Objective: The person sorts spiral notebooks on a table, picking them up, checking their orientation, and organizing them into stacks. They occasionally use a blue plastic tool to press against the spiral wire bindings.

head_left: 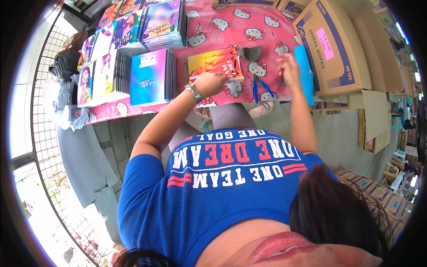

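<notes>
A yellow-and-red notebook (213, 62) lies on the pink patterned tablecloth in front of me. My left hand (211, 84), wearing a metal-banded wristwatch (193, 92), is closed at its near edge, fingers bent over that edge; the fingertips are partly hidden. My right hand (290, 70) is held up to the right of the notebook, with bent fingers slightly apart and nothing visible in them. It is nearest to a long bright-blue strip-like thing (304, 73). Between the hands lie blue-handled pliers (261, 87) and a small dark grey object (252, 53) whose kind I cannot tell.
Stacks of spiral notebooks (149, 80) with colourful covers fill the left of the table (213, 38). A large cardboard carton (331, 51) stands at the right, with more cartons (391, 200) beyond. Crumpled clear plastic (66, 102) hangs at the table's left edge beside a wire grille (46, 147).
</notes>
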Demonstrator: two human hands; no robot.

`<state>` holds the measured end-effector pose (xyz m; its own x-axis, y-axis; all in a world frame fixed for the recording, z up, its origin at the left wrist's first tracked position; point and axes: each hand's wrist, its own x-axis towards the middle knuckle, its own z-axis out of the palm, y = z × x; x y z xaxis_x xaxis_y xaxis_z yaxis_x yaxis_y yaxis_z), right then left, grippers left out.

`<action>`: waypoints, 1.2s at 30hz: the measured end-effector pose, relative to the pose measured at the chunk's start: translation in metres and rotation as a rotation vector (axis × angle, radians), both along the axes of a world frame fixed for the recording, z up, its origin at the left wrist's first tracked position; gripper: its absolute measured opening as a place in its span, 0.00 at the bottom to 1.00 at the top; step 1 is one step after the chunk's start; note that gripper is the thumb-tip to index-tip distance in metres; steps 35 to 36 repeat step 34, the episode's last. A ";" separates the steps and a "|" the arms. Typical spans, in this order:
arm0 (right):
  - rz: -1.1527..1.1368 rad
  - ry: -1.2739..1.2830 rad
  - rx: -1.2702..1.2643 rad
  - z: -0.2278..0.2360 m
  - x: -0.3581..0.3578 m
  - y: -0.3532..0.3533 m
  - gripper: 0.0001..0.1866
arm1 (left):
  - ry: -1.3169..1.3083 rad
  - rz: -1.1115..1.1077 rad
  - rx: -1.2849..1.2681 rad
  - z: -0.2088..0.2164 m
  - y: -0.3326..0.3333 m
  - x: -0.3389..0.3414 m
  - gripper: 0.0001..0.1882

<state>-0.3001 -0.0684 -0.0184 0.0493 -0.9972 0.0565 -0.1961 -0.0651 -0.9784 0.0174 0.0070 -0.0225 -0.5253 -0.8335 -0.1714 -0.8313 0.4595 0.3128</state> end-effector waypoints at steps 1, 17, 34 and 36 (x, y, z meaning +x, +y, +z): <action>0.013 -0.174 0.078 -0.002 0.017 0.011 0.20 | 0.002 0.075 -0.049 0.022 -0.005 0.002 0.14; 0.366 0.166 -0.149 0.021 0.083 0.032 0.15 | 0.193 0.232 -0.681 0.035 -0.019 -0.006 0.11; 0.372 0.193 -0.202 0.034 0.091 0.028 0.16 | 0.196 0.248 -0.695 0.031 -0.023 -0.005 0.15; 0.372 0.193 -0.202 0.034 0.091 0.028 0.16 | 0.196 0.248 -0.695 0.031 -0.023 -0.005 0.15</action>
